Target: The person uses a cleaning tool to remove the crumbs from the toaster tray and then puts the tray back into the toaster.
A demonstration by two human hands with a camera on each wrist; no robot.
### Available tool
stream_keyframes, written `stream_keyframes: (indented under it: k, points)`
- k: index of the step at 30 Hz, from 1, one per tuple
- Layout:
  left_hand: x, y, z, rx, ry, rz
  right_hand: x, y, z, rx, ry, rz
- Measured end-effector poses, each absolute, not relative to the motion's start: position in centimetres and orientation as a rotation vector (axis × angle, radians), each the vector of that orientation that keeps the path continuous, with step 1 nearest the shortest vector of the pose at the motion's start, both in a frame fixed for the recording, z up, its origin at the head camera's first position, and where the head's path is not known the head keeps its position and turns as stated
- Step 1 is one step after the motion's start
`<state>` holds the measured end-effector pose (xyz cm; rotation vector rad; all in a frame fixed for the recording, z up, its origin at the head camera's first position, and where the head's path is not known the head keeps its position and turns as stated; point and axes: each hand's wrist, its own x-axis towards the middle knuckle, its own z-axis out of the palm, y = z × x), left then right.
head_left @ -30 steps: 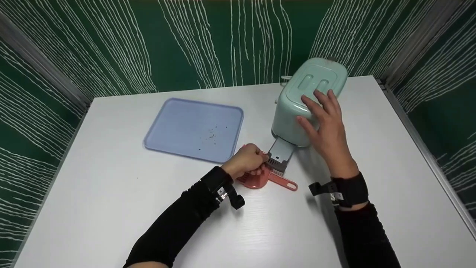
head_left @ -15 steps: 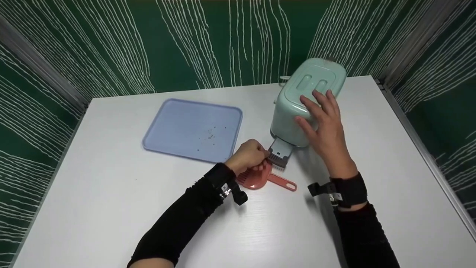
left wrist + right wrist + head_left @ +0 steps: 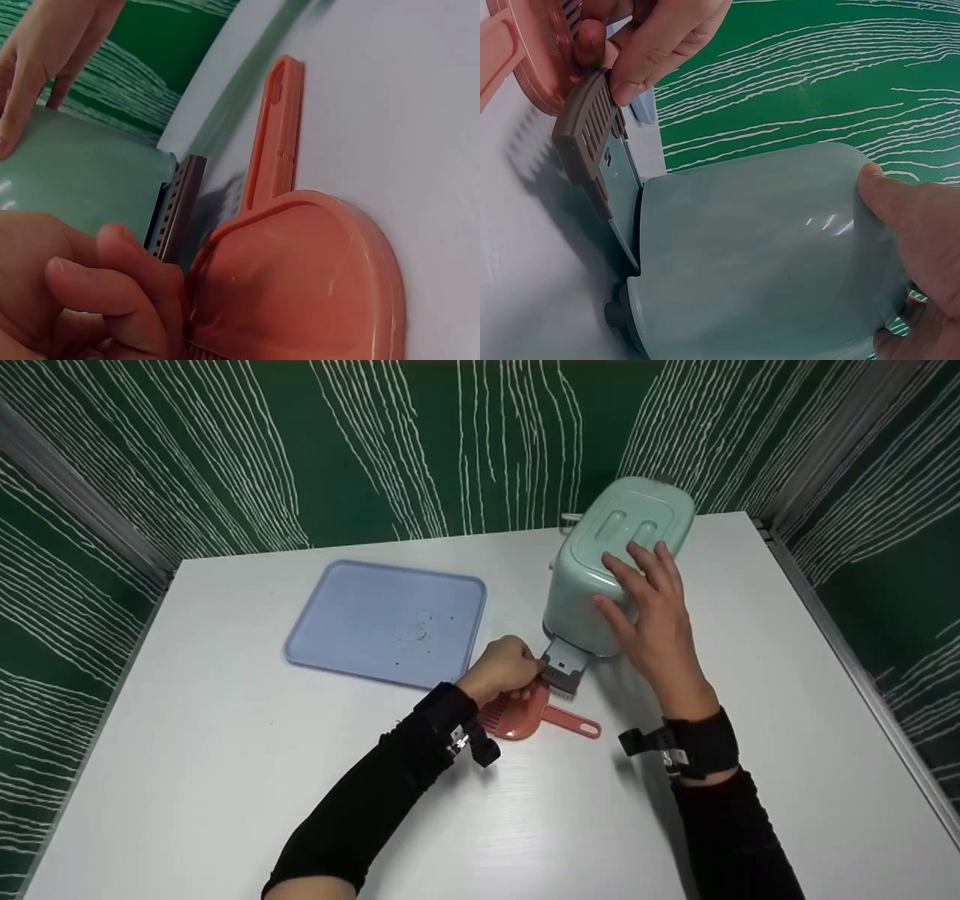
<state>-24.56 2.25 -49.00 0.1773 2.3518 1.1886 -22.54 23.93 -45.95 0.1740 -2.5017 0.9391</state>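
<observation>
A mint-green toaster (image 3: 589,607) stands at the right rear of the table. From the bottom of its near end sticks out a crumb tray (image 3: 566,654) with a grey slotted front edge. My left hand (image 3: 504,667) pinches that edge between thumb and fingers, as the right wrist view also shows. My right hand (image 3: 658,626) rests on the toaster with spread, mostly straight fingers, the thumb against its near end. A red-orange dustpan (image 3: 292,277) lies under and beside my left hand, its handle pointing right. Beneath the tray edge, pale bristles (image 3: 561,694) peek out.
A blue tray (image 3: 367,615) with scattered dark crumbs lies on the table left of the toaster. The white table (image 3: 225,780) ends at green walls with white streaks at the back and sides.
My left hand has moved slightly toward the toaster, and less of the crumb tray sticks out of it than before. My right hand has kept its place on the toaster.
</observation>
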Motion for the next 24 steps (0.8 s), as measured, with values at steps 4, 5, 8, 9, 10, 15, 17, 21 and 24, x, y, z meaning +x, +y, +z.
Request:
stream_keyframes:
  k: [4,5,8,9,10,15,17,21,24]
  points:
    - [-24.6,2.4,-48.8,0.182,2.391,1.13,-22.5,23.9,-45.9,0.176,-2.499,0.946]
    - [-24.6,2.4,-48.8,0.182,2.401,1.115,-22.5,23.9,-45.9,0.177,-2.498,0.948]
    - [-24.6,2.5,-48.7,0.181,2.419,1.094,-22.5,23.9,-45.9,0.184,-2.496,0.952]
    - [-24.6,2.5,-48.7,0.187,2.424,1.09,-22.5,23.9,-45.9,0.185,-2.496,0.951]
    - [-24.7,2.5,-48.8,0.187,2.428,1.09,-22.5,23.9,-45.9,0.187,-2.496,0.954]
    - [-25.9,2.8,-50.8,0.226,2.511,1.031,-22.5,23.9,-45.9,0.188,-2.499,0.953]
    - [-26.6,2.9,-52.3,0.258,2.581,0.972,-22.5,23.9,-45.9,0.188,-2.5,0.949]
    - [-26.9,3.1,-52.8,0.31,2.632,0.917,-22.5,23.9,-45.9,0.194,-2.491,0.946]
    - [-25.9,3.0,-50.8,0.308,2.563,0.961,-22.5,23.9,-46.0,0.202,-2.481,0.945]
